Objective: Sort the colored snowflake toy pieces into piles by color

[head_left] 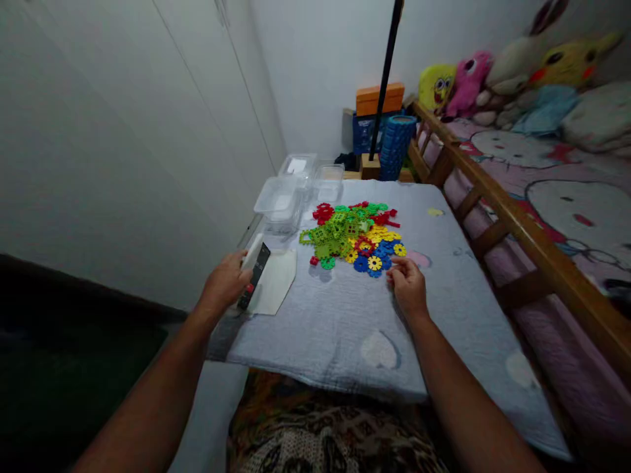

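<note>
My left hand [227, 281] grips the upper edge of a white, flat thing with a dark panel [257, 270], tilted up at the table's left side. The panel bears a small red spot; I cannot tell its kind. Beneath it lies a cream-coloured flat sheet or cover [279, 279]. My right hand [409, 286] rests at the right front edge of a pile of plastic building pieces, its fingers loosely bent and apart beside the blue disc pieces [361, 263]. The pile also has green square pieces [335, 233], yellow notched discs [374, 263] and red pieces [324, 212].
Clear plastic containers [279, 200] stand at the table's back left. A grey patterned cloth [335, 328] covers the table. A wooden bed rail [522, 249] runs along the right, with plush toys [557, 72] beyond. Behind stand a black pole [387, 79] and a blue roller [396, 148].
</note>
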